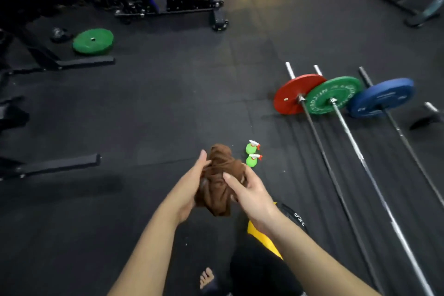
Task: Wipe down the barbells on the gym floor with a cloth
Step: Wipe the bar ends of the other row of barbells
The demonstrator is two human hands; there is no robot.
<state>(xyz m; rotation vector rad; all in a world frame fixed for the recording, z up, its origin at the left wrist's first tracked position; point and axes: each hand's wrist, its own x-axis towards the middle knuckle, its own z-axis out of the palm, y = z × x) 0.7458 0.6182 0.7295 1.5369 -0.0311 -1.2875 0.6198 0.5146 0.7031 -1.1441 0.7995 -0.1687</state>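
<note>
Bunching the cloth: you hold the brown cloth [218, 182] in the air in front of you, crumpled between both hands. I judge this as the preparing step, because it touches no bar yet.
Left hand [192, 190]: it cups the cloth from the 9 o'clock side, with the thumb straight along the fabric. The other fingers are hidden under it.
Right hand [249, 197]: it grips the cloth from 3 o'clock, with the thumb laid across the front and the fingers curled behind.
Barbells [360, 156]: three lie side by side on the floor at your 2 o'clock, well apart from the cloth. They carry a red plate [295, 96], a green plate [334, 95] and a blue plate [382, 97].
Spray bottles [251, 155]: two green ones stand at 1 o'clock, just beyond the cloth.
Next move: probably you should gather the cloth into a pad in one hand, then go toward 2 o'clock and bend down to the bar with the red plate.
Hidden: the near ends of the bars run out of view at 4 o'clock. A short metal end at 3 o'clock is cut off, so I cannot tell if it is a fourth barbell. The plate lettering is too blurred to read. Whether the cloth is wet, I cannot tell.
</note>
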